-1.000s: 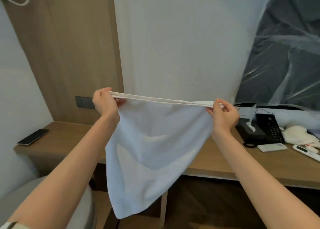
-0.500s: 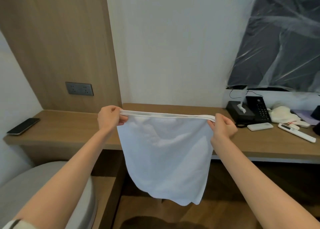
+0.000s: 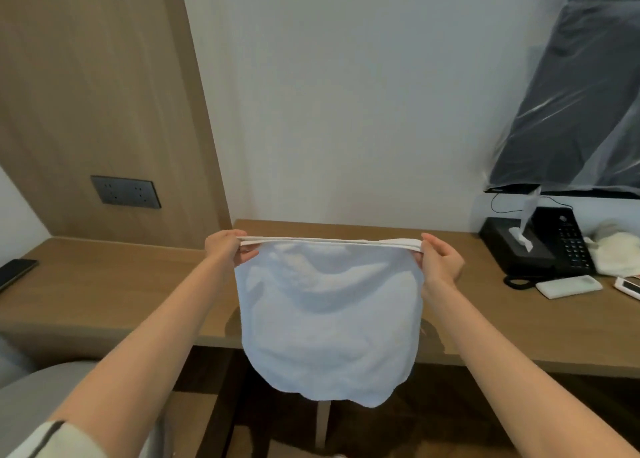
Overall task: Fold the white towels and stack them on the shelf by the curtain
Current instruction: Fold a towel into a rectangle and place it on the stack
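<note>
Hidden: mobile phone (image 3: 15,274) cut off at the left edge; how many layers the towel has is unclear.
Count: one white towel (image 3: 329,319), held in the air over the bench (image 3: 104,291) front edge. My left hand (image 3: 225,249) and right hand (image 3: 441,263) each have fingers (image 3: 437,247) clamped on a top corner.
One desk telephone (image 3: 568,243), one tissue box (image 3: 512,249).
Room: wood panel with one socket plate (image 3: 124,191).

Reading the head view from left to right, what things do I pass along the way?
mobile phone → wall socket plate → left hand → white towel → right hand → black tissue box → desk telephone
</note>
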